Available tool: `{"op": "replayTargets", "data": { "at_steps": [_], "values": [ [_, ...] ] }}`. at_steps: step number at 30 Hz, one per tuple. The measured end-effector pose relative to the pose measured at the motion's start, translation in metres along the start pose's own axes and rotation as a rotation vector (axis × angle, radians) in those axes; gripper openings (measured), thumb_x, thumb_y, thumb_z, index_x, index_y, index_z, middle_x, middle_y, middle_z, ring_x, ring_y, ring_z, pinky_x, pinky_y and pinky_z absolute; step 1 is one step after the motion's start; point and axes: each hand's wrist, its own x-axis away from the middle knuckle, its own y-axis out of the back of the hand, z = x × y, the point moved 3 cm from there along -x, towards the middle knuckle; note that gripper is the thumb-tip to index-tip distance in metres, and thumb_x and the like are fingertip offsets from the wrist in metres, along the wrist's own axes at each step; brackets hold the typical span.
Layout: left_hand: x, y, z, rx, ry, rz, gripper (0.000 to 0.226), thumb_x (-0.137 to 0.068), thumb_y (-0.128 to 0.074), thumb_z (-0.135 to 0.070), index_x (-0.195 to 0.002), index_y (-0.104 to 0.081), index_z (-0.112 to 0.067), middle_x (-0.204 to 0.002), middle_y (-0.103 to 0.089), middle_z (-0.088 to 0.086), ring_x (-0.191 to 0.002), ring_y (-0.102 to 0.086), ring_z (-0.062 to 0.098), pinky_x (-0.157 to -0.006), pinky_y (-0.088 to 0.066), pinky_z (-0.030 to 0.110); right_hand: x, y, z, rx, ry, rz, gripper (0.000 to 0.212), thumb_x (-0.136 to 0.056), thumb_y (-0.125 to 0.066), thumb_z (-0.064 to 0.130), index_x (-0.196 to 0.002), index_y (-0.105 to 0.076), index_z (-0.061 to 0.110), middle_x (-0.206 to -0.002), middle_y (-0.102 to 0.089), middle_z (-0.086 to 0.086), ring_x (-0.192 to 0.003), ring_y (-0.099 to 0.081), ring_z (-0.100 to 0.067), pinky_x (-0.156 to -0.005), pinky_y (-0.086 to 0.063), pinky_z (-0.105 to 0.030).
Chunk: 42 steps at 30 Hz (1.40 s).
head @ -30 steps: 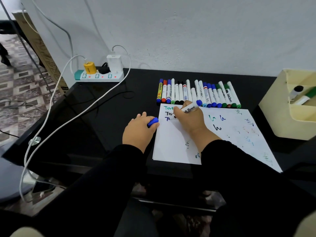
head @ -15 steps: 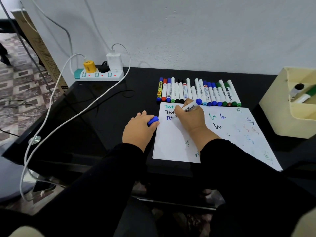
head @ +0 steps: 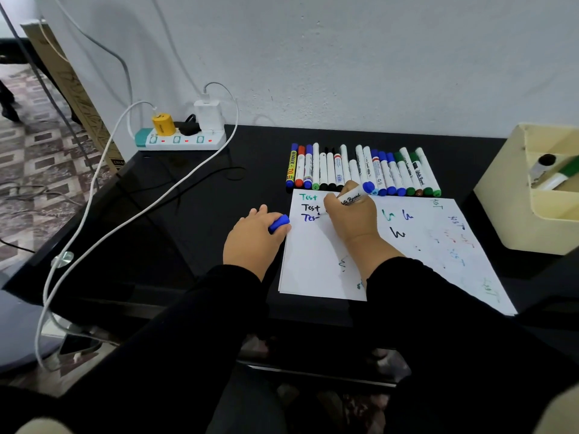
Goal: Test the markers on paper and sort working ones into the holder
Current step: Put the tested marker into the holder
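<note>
The right hand (head: pixel 351 219) has its grip closed round a blue whiteboard marker (head: pixel 354 197), tip down on the paper (head: pixel 316 270) beside a blue "Tes". Left of that grip, the left hand (head: pixel 250 242) pinches the blue cap (head: pixel 279 223). Just beyond lies the marker row (head: pixel 363 170); far right, the holder (head: pixel 513 214) on the worktop (head: pixel 194 220).

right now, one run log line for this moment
step: testing | right hand: writing with blue-ended white marker on white paper | left hand: holds blue cap
</note>
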Motion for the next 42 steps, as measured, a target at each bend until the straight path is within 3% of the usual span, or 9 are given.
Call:
{"op": "replayTargets", "data": {
  "at_steps": [6,11,16,20,23,26,36,40,42],
  "values": [
    [0.000,-0.001,0.001,0.012,0.003,-0.001,0.038,-0.096,-0.043,-0.042,-0.132,-0.049,-0.029,-0.153,-0.026,0.000,-0.142,-0.021,0.019,-0.115,-0.016,0.036,0.003,0.002,0.001,-0.066,-0.035,0.030,0.032,-0.084,-0.053,0.007,-0.061,-0.033,0.017,-0.057,-0.035,0.000,-0.053,-0.033,-0.013,-0.054,-0.031,-0.024],
    [0.002,-0.001,0.002,0.022,0.008,0.014,0.041,-0.096,-0.043,-0.042,-0.135,-0.046,-0.029,-0.154,-0.025,0.000,-0.142,-0.020,0.020,-0.115,-0.016,0.037,-0.006,0.011,-0.001,-0.306,-0.329,-0.012,0.010,-0.081,-0.060,0.015,-0.079,-0.051,0.011,-0.062,-0.047,-0.002,-0.055,-0.041,-0.014,-0.052,-0.033,-0.024],
    [0.005,0.007,-0.002,0.099,0.048,0.071,0.044,-0.096,-0.043,-0.042,-0.138,-0.043,-0.027,-0.154,-0.024,-0.001,-0.143,-0.017,0.016,-0.115,-0.015,0.033,-0.016,0.016,0.004,-0.283,-0.457,0.134,0.021,-0.088,-0.060,0.026,-0.078,-0.052,0.009,-0.059,-0.049,-0.005,-0.048,-0.035,-0.012,-0.043,-0.028,-0.022],
    [0.010,0.024,-0.008,0.261,0.081,0.041,0.041,-0.094,-0.048,-0.040,-0.133,-0.050,-0.025,-0.147,-0.040,-0.002,-0.135,-0.034,0.014,-0.105,-0.029,0.024,-0.014,0.017,0.012,-0.324,-0.371,0.133,0.023,-0.088,-0.062,0.026,-0.073,-0.054,0.011,-0.059,-0.050,-0.004,-0.047,-0.038,-0.011,-0.042,-0.028,-0.021],
    [0.015,0.042,-0.020,0.336,0.040,-0.028,0.039,-0.094,-0.051,-0.037,-0.129,-0.054,-0.021,-0.127,-0.056,-0.006,-0.109,-0.049,0.009,-0.086,-0.032,0.017,-0.011,0.022,0.029,-0.460,-0.257,0.149,0.028,-0.089,-0.063,0.021,-0.065,-0.051,0.015,-0.056,-0.048,-0.004,-0.045,-0.038,-0.011,-0.038,-0.027,-0.019],
    [0.020,0.053,-0.036,0.478,0.001,-0.012,0.038,-0.092,-0.055,-0.035,-0.127,-0.055,-0.022,-0.109,-0.056,-0.010,-0.089,-0.047,0.002,-0.079,-0.032,0.017,-0.007,0.029,0.047,-0.538,-0.168,0.163,0.037,-0.089,-0.062,0.018,-0.056,-0.044,0.019,-0.048,-0.045,-0.002,-0.038,-0.035,-0.010,-0.037,-0.024,-0.017],
    [0.047,0.071,-0.086,0.637,-0.163,0.037,0.040,-0.087,-0.063,-0.032,-0.126,-0.058,-0.020,-0.113,-0.062,-0.002,-0.100,-0.057,0.012,-0.082,-0.041,0.018,0.026,0.062,0.076,-0.386,0.049,0.193,0.040,-0.087,-0.060,0.010,-0.057,-0.035,0.018,-0.040,-0.040,0.008,-0.040,-0.035,-0.009,-0.040,-0.028,-0.018],
    [0.055,0.079,-0.095,0.716,-0.176,0.027,0.032,-0.085,-0.066,-0.028,-0.116,-0.062,-0.020,-0.099,-0.066,0.000,-0.089,-0.062,0.013,-0.076,-0.046,0.016,0.031,0.073,0.079,-0.438,0.017,0.275,0.033,-0.089,-0.063,0.018,-0.063,-0.043,0.019,-0.043,-0.039,0.004,-0.040,-0.032,-0.009,-0.041,-0.026,-0.019],
    [0.055,0.083,-0.099,0.769,-0.165,0.040,0.021,-0.084,-0.068,-0.025,-0.103,-0.063,-0.018,-0.088,-0.068,0.001,-0.080,-0.063,0.014,-0.080,-0.050,0.026,0.032,0.080,0.080,-0.489,0.000,0.334,0.031,-0.089,-0.064,0.020,-0.065,-0.045,0.019,-0.044,-0.039,0.001,-0.038,-0.029,-0.011,-0.039,-0.025,-0.018]
  ]
}}
